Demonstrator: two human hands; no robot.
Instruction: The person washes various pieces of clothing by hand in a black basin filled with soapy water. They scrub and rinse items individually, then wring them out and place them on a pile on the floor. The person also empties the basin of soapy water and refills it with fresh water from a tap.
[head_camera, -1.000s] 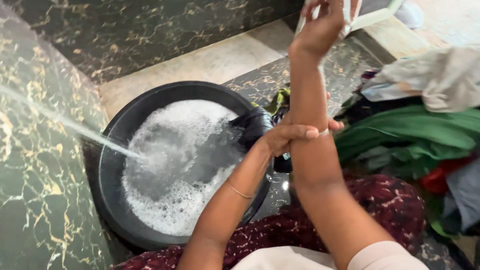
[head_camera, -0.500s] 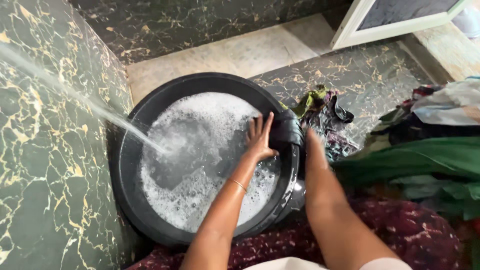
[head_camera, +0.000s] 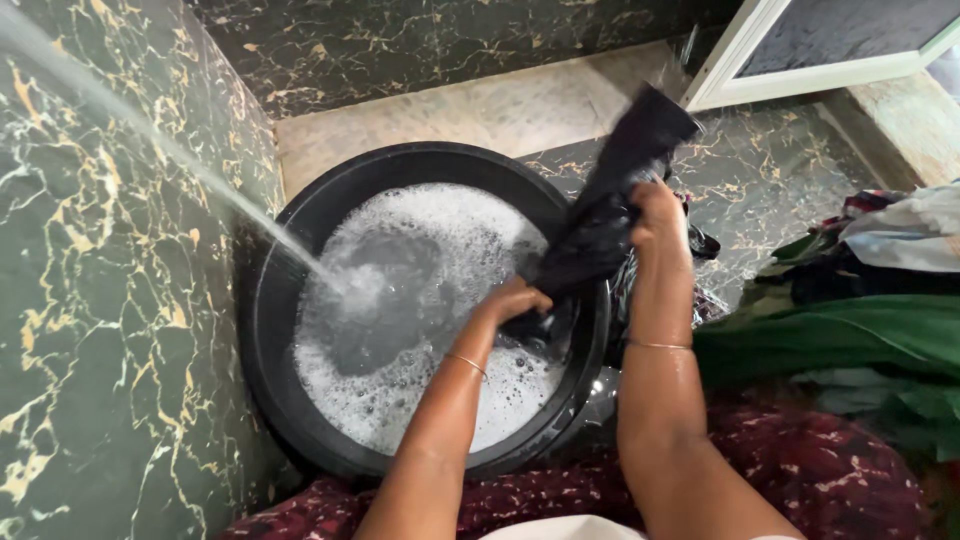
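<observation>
Room: a washing corner walled in dark green marble with gold veins; a pale floor strip runs along the top middle of the frame, and a white door frame (head_camera: 760, 60) sits in the upper right.
Head view, tub: a black round tub (head_camera: 300, 330) fills the centre, full of foamy water (head_camera: 400, 330); a water jet (head_camera: 200, 175) shoots in from the upper left and lands in the foam.
Left hand: my left hand (head_camera: 515, 300) is at the tub's right inner edge, fingers clenched on the lower end of the black cloth (head_camera: 610, 210).
Right hand: my right hand (head_camera: 655, 215) is raised right of centre, closed around the same cloth, whose top end flicks up toward the door frame.
Change: half a second ago my left palm lay flat on the foam and my right hand was low beside the rim; now both grip the cloth and it is drawn out of the water, dripping.
Meaning: I judge the cloth is being lifted for wringing or rubbing.
Surroundings: a laundry pile (head_camera: 850, 300) of green, white and dark clothes lies at the right edge; my maroon patterned lap (head_camera: 800, 470) shows at the bottom.
</observation>
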